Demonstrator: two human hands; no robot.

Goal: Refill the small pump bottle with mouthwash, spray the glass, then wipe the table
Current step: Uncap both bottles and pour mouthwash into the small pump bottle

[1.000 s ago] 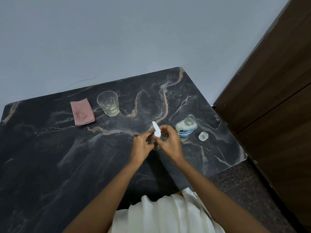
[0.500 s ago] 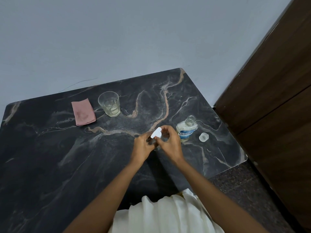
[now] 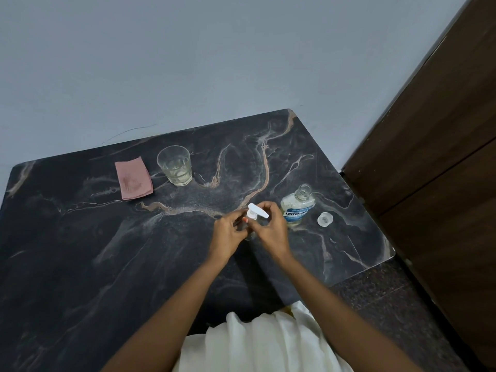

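Note:
The small pump bottle stands between my two hands near the middle of the dark marble table (image 3: 80, 237); only its white pump head (image 3: 256, 212) shows, nozzle pointing right. My left hand (image 3: 228, 233) grips the bottle's body, which the fingers hide. My right hand (image 3: 269, 229) pinches the pump collar. Just to the right stands the uncapped mouthwash bottle (image 3: 297, 206), and beyond it lies its clear cap (image 3: 325, 219). A clear glass (image 3: 175, 165) with a little liquid stands at the back, beside a folded pink cloth (image 3: 133, 177).
The table's back edge meets a grey wall (image 3: 214, 63). A dark wooden door (image 3: 442, 157) rises at the right, past the table's right edge. White fabric (image 3: 255, 345) lies on my lap at the front edge.
The white pump head has turned in my right hand: its nozzle pointed up and away, and now points right. Both hands stay in the same spot.

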